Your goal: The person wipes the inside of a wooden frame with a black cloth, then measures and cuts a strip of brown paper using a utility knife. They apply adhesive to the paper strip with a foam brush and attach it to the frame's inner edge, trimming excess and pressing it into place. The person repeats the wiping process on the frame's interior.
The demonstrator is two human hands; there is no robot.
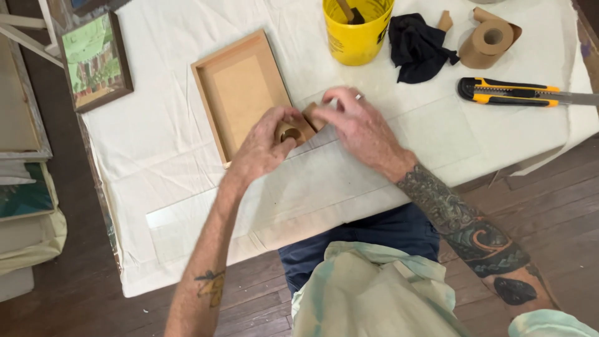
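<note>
Both hands meet at the near right corner of the wooden frame [240, 93]: left hand [265, 146] fingers clamped on a small brown tape roll [291, 132], right hand [359, 128] fingertips pinching its strip. Beyond the frame stands a yellow bucket [355, 37].

Bare forearms, both tattooed: small yellow-and-dark design on the left forearm [211, 284], dense dark pattern with orange swirl on the right forearm [474, 237]. Silver ring on the right hand [359, 128]. Pale green-and-cream shirt [374, 293], dark blue trousers [368, 234].
</note>
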